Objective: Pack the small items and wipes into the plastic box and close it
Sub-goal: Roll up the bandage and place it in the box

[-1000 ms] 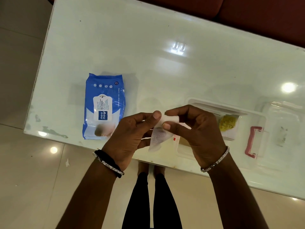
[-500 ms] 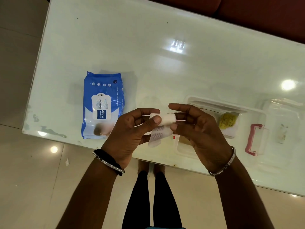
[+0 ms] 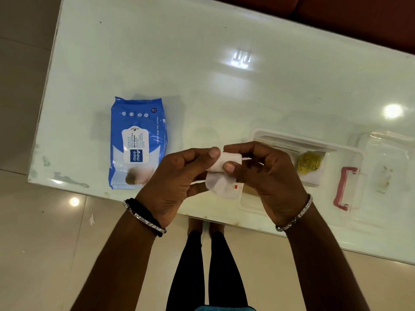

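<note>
Both hands hold a white gauze roll [image 3: 221, 168] over the table's near edge, its loose tail hanging below. My left hand [image 3: 177, 176] pinches the roll's left end with thumb and fingers, and my right hand [image 3: 265, 173] grips its right end. Just right of my hands lies the clear plastic box [image 3: 336, 151], uncovered, with a yellow item on a white packet [image 3: 311, 166] inside. The box's clear lid with a pink handle [image 3: 344, 189] rests flat to the right. A blue pack of wet wipes [image 3: 137, 142] lies flat on the table to the left.
The glossy white table [image 3: 224, 75] has its near edge just under my hands. A dark red sofa [image 3: 359, 14] runs along the far side. Beige floor tiles and my legs [image 3: 208, 265] show below.
The roll has turned a little between my fingers and the hanging tail looks shorter. My right hand has closed in around the roll's end. Both hands stay over the same spot.
</note>
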A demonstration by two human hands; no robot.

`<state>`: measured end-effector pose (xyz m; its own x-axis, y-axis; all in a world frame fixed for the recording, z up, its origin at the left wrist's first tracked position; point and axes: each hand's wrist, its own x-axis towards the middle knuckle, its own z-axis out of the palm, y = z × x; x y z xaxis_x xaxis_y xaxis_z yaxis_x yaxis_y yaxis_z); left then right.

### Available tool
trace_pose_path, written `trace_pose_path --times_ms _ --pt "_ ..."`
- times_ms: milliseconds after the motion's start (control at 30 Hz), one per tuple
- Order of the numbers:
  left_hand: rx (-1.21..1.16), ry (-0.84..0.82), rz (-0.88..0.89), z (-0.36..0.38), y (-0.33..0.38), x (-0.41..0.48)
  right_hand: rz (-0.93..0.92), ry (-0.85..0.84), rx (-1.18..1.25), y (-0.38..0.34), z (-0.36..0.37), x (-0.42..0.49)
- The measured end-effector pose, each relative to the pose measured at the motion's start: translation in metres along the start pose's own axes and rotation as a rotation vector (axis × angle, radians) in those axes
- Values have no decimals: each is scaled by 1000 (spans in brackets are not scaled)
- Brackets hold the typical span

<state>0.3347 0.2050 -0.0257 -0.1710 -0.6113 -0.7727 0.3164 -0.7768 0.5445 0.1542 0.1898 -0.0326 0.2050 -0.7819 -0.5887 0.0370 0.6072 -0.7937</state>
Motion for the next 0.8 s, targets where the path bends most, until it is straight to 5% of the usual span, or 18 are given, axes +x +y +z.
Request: trace_pose_path --times_ms 500,667,800 --pt "24 60 116 2 -3 1 16 76 126 -2 -1 -4" --pt "310 243 259 10 -7 -5 -24 203 147 0 -6 -5" --pt "584 220 299 17 -11 -10 -39 224 165 -3 -8 -6"
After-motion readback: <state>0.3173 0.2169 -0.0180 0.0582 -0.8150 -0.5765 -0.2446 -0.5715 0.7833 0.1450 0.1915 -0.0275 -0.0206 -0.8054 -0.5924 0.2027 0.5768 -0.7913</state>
